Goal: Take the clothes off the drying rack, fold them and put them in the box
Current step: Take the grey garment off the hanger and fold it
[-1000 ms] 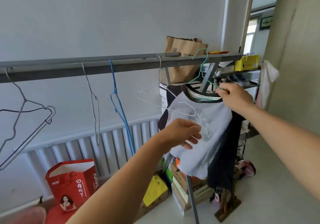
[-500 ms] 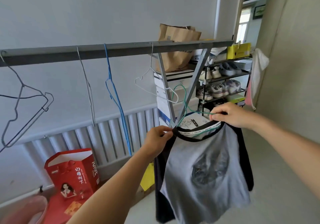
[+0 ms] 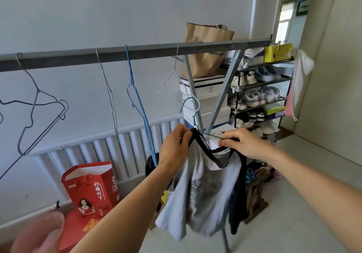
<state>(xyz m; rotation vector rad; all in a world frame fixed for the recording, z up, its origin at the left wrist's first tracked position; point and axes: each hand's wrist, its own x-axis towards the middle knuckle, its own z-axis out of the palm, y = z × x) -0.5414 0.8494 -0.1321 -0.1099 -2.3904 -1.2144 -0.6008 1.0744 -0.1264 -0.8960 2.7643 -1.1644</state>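
Two hands, left hand (image 3: 174,147) and right hand (image 3: 244,145), pinch one shirt (image 3: 201,198) (fingers curled on its collar).

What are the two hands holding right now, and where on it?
Both grip the T-shirt at its black collar: left hand at one side, right hand at the other, also pinching the green hanger.

I see a pale grey wall (image 3: 117,13) filling the upper left of the frame, a white ribbed radiator (image 3: 109,154) low against it. At right a black shoe shelf (image 3: 262,103) stands loaded with sneakers. Daylight comes through a window (image 3: 285,20) at the upper right. The pale floor (image 3: 293,223) runs along the lower right.
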